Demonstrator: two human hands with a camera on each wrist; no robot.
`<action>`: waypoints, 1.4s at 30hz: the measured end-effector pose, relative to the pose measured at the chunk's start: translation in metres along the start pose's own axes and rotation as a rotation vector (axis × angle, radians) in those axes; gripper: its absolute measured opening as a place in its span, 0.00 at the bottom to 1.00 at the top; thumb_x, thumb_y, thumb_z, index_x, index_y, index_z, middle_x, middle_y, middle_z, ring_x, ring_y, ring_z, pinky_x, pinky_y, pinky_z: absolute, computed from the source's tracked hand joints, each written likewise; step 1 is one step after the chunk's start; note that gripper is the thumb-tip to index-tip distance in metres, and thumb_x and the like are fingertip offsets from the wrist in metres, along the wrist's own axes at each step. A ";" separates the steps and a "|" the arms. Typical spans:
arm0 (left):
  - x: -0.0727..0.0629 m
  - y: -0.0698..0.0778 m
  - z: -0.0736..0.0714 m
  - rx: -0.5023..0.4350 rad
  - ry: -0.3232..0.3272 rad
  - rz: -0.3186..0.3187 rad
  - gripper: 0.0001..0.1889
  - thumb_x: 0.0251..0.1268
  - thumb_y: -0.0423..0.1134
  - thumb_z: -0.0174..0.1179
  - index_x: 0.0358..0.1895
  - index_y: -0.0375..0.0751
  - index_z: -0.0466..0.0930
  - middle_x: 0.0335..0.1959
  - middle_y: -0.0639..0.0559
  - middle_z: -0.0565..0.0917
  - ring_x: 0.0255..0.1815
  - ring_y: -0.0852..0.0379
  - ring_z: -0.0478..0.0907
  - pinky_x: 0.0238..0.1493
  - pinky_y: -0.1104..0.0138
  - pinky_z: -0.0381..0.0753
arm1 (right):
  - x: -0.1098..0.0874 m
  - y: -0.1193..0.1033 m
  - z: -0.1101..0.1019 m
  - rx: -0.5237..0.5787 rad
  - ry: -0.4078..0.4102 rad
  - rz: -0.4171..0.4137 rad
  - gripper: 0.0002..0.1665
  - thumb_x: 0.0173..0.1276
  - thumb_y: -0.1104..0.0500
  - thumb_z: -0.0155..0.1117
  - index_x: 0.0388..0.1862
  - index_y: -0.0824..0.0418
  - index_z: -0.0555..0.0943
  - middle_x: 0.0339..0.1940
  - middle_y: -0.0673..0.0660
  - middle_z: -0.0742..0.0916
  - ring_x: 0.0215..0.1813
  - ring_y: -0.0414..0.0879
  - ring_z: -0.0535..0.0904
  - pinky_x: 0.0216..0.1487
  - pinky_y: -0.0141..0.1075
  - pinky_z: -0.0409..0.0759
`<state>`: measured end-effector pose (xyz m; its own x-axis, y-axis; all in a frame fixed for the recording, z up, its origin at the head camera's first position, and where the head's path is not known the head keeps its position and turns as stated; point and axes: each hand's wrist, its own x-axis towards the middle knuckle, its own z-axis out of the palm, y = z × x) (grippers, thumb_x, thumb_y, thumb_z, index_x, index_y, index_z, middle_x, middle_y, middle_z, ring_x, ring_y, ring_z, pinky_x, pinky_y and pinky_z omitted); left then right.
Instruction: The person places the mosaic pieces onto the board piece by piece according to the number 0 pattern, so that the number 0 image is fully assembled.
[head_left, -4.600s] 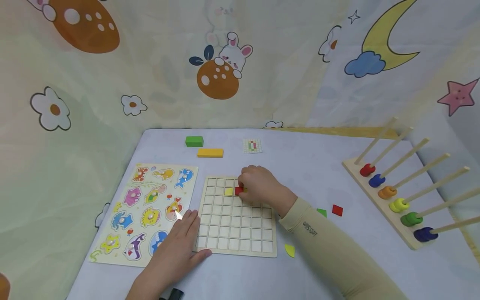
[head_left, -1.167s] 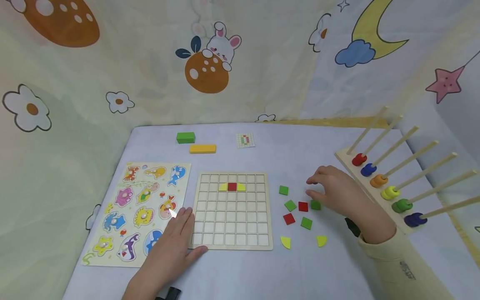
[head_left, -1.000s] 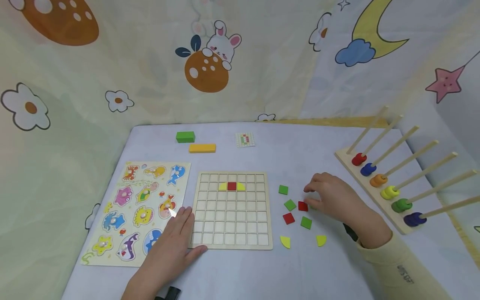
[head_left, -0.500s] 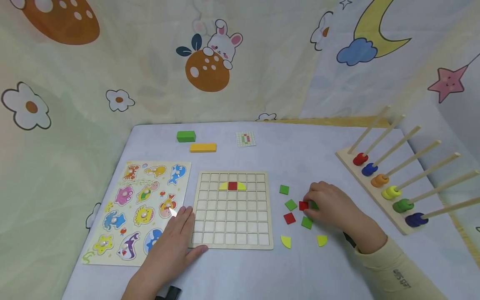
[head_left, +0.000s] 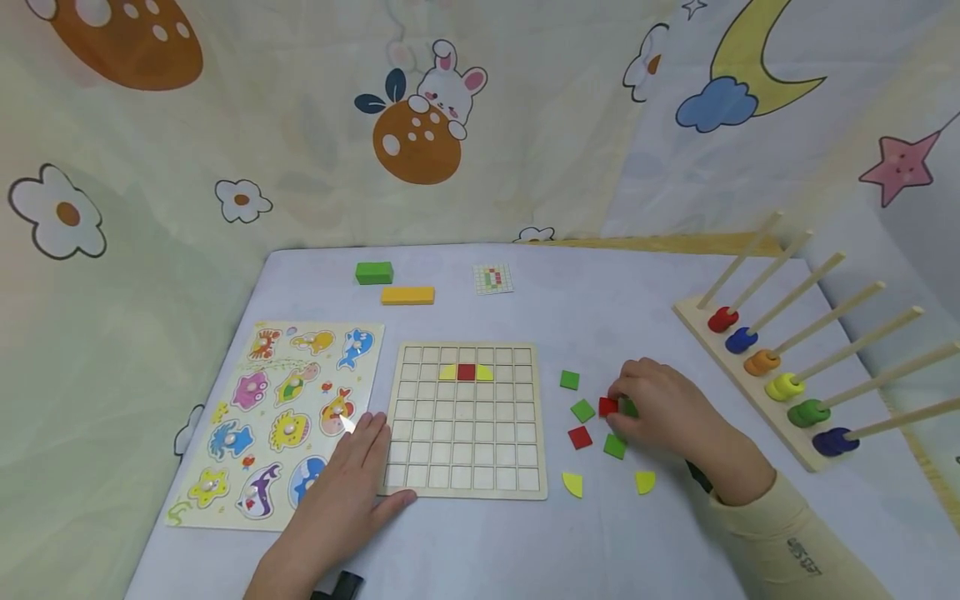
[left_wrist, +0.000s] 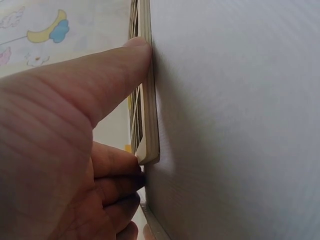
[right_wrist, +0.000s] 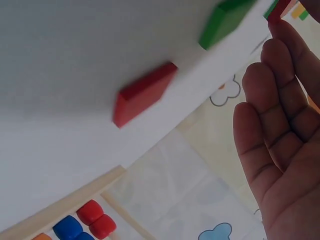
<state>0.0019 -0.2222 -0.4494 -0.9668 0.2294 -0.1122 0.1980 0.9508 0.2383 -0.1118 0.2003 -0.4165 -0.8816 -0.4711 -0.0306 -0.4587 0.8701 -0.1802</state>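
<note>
My left hand (head_left: 348, 475) lies flat with straight fingers along the left edge of a wooden grid board (head_left: 465, 493). In the left wrist view its thumb (left_wrist: 115, 70) touches the board's edge. The board holds a red square tile (head_left: 467, 372) between two yellow curved tiles (head_left: 447, 372). Right of the board, my right hand (head_left: 663, 408) pinches a loose red square tile (head_left: 607, 407) between thumb and index finger. A green square tile (head_left: 630, 407) shows behind those fingers. The right wrist view has another red tile (right_wrist: 145, 95) lying on the table near the hand.
Loose green tiles (head_left: 582, 411), a red tile (head_left: 580, 437) and yellow curved tiles (head_left: 572, 485) lie around the right hand. An animal peg puzzle (head_left: 255, 454) lies left, a bead rack (head_left: 750, 383) right. Blocks (head_left: 373, 272) and a small pattern card (head_left: 492, 279) sit at the back.
From over the board, my right hand has moved right to the loose tiles and come down, its fingers closing on a red tile. The left hand has stayed at the board's edge.
</note>
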 end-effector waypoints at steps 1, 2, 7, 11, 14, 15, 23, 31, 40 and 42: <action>0.000 0.000 0.000 0.001 -0.002 -0.002 0.54 0.63 0.66 0.69 0.81 0.35 0.60 0.86 0.42 0.58 0.88 0.42 0.50 0.84 0.45 0.59 | 0.001 -0.001 -0.002 0.001 0.013 0.002 0.11 0.55 0.53 0.83 0.35 0.55 0.91 0.29 0.47 0.82 0.35 0.43 0.73 0.38 0.37 0.78; 0.000 0.000 0.000 -0.001 -0.004 -0.004 0.54 0.63 0.66 0.69 0.82 0.35 0.60 0.86 0.42 0.58 0.88 0.42 0.50 0.85 0.45 0.59 | 0.002 -0.001 -0.003 0.005 0.025 -0.003 0.11 0.56 0.54 0.83 0.35 0.55 0.91 0.29 0.47 0.82 0.35 0.43 0.73 0.37 0.37 0.78; 0.001 0.000 0.000 -0.006 -0.016 -0.010 0.54 0.63 0.66 0.68 0.82 0.35 0.59 0.86 0.43 0.57 0.88 0.42 0.49 0.85 0.45 0.58 | 0.008 -0.006 -0.006 0.015 0.060 -0.033 0.09 0.56 0.55 0.82 0.34 0.54 0.91 0.29 0.47 0.83 0.35 0.42 0.74 0.37 0.37 0.78; 0.001 -0.001 0.000 -0.002 -0.023 -0.003 0.53 0.64 0.67 0.67 0.82 0.35 0.58 0.86 0.42 0.56 0.88 0.42 0.49 0.85 0.45 0.58 | 0.016 -0.015 -0.004 0.020 0.074 -0.050 0.09 0.57 0.54 0.83 0.35 0.54 0.91 0.30 0.48 0.84 0.36 0.42 0.75 0.38 0.36 0.79; 0.000 -0.001 0.001 -0.001 -0.024 0.002 0.53 0.65 0.67 0.67 0.82 0.34 0.58 0.86 0.42 0.56 0.88 0.41 0.49 0.85 0.45 0.58 | 0.025 -0.026 -0.005 0.023 0.088 -0.075 0.11 0.56 0.53 0.83 0.35 0.56 0.92 0.31 0.49 0.84 0.36 0.43 0.74 0.38 0.36 0.79; 0.000 -0.001 0.001 -0.002 -0.024 0.001 0.53 0.65 0.67 0.66 0.82 0.34 0.58 0.86 0.42 0.56 0.88 0.41 0.49 0.85 0.45 0.58 | 0.029 -0.030 -0.006 0.023 0.090 -0.086 0.12 0.56 0.53 0.83 0.35 0.57 0.91 0.31 0.50 0.84 0.36 0.43 0.74 0.38 0.35 0.78; -0.001 -0.001 0.003 -0.009 -0.034 -0.013 0.53 0.65 0.67 0.66 0.82 0.36 0.58 0.87 0.43 0.55 0.89 0.42 0.48 0.85 0.45 0.57 | 0.061 -0.060 -0.004 0.060 0.072 -0.148 0.10 0.59 0.52 0.81 0.37 0.54 0.91 0.32 0.48 0.84 0.38 0.42 0.73 0.39 0.34 0.76; 0.001 0.001 0.000 -0.020 -0.034 -0.019 0.54 0.64 0.66 0.67 0.82 0.35 0.57 0.86 0.42 0.57 0.88 0.42 0.49 0.85 0.45 0.57 | 0.086 -0.090 0.002 0.050 0.014 -0.168 0.11 0.60 0.50 0.81 0.38 0.53 0.92 0.34 0.47 0.84 0.38 0.42 0.74 0.44 0.37 0.78; 0.001 0.001 0.000 -0.016 -0.030 -0.019 0.53 0.64 0.66 0.67 0.82 0.35 0.58 0.86 0.42 0.57 0.88 0.41 0.49 0.86 0.45 0.56 | 0.105 -0.111 0.013 0.032 -0.015 -0.219 0.07 0.62 0.53 0.78 0.30 0.53 0.89 0.29 0.45 0.81 0.36 0.42 0.73 0.42 0.37 0.77; 0.001 0.001 0.000 -0.014 -0.030 -0.018 0.53 0.64 0.66 0.67 0.82 0.35 0.58 0.86 0.42 0.57 0.88 0.41 0.49 0.85 0.45 0.56 | 0.107 -0.113 0.016 0.025 -0.018 -0.218 0.07 0.62 0.53 0.78 0.28 0.52 0.88 0.28 0.45 0.80 0.35 0.42 0.72 0.40 0.36 0.76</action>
<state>0.0007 -0.2211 -0.4491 -0.9649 0.2187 -0.1451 0.1782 0.9518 0.2497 -0.1525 0.0496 -0.4150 -0.7597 -0.6502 -0.0054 -0.6350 0.7438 -0.2087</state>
